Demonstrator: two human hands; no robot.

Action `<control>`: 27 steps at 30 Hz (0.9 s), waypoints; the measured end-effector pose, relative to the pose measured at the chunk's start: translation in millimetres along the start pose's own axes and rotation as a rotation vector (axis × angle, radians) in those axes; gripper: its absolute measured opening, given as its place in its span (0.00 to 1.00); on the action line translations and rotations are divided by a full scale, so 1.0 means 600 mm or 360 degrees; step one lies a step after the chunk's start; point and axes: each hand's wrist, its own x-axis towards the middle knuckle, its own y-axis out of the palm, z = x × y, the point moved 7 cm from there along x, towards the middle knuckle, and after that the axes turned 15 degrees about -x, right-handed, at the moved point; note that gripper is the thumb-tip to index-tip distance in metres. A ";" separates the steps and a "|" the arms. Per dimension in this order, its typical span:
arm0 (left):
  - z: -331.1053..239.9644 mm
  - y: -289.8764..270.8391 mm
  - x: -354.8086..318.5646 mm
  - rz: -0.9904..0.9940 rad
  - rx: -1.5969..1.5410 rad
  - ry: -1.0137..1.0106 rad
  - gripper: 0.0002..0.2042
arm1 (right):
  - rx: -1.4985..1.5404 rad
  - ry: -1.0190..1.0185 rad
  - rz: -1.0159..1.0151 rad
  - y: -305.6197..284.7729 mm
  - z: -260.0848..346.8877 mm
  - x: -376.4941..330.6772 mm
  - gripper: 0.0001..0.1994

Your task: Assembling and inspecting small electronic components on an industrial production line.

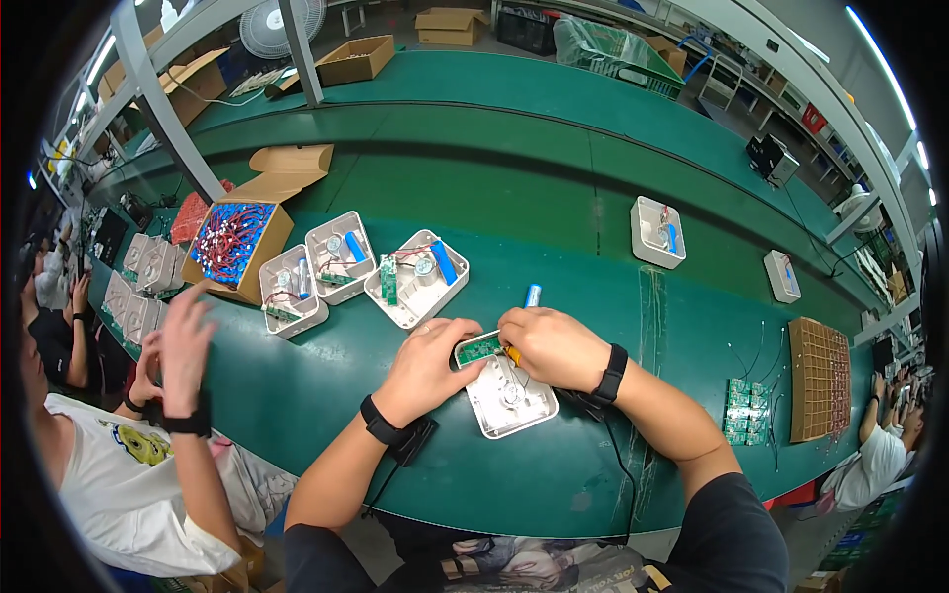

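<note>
A white plastic housing (514, 397) with a round part inside lies on the green bench in front of me. My left hand (427, 364) grips its far left edge, thumb beside a green circuit board (478, 350) at the far end. My right hand (560, 348) is closed on a small yellow-orange tool (512, 355) held against the board; its tip is hidden. Just beyond my right hand a blue cylindrical battery (534, 295) sticks out. Three similar housings, one of them a white housing (417, 281) with board and battery, sit to the far left of my hands.
A cardboard box (259, 259) of blue batteries with red wires stands at left, near a co-worker's raised hands (184, 341). Two more housings, including an open housing (658, 233), sit at far right. Several circuit boards (746, 411) and a brown gridded tray (819, 381) lie at right.
</note>
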 end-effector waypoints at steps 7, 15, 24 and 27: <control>0.006 0.000 -0.008 -0.0009 0.0080 0.0032 0.12 | 0.0061 0.0076 0.0084 0.004 -0.006 0.002 0.09; -0.004 -0.009 -0.007 -0.0121 0.0086 0.0092 0.08 | 0.0072 0.0080 0.0220 0.002 -0.011 0.001 0.08; 0.002 -0.001 -0.007 0.0020 0.0169 0.0031 0.07 | -0.0155 0.0005 0.0059 0.016 -0.002 -0.004 0.07; 0.002 -0.001 -0.006 0.0041 0.0186 0.0021 0.07 | -0.0091 0.0065 0.0012 0.014 -0.005 -0.003 0.06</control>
